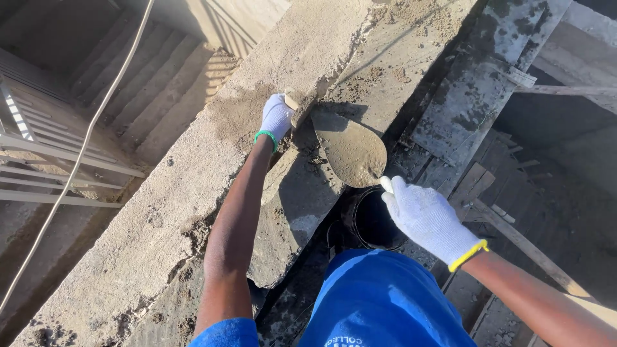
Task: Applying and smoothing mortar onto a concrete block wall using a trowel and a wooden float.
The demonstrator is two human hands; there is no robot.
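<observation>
My left hand [277, 119], in a white glove with a green cuff, grips the wooden handle of a trowel [350, 151]. The wide blade is coated with grey mortar and points toward me, lying over the concrete wall top [160, 212]. My right hand [427, 215], in a white glove with a yellow cuff, holds nothing. Its fingers are stretched out, and the fingertips are at the blade's tip. A black bucket [373, 225] sits just below the blade and my right hand, partly hidden by my blue clothing.
Rough mortar [385, 71] lies along the wall top beyond the trowel. Mortar-stained boards [475, 83] and wooden planks [514, 238] lie to the right. On the left the wall drops to concrete stairs [154, 83] far below, with a white cable [83, 141] and metal rails [38, 167].
</observation>
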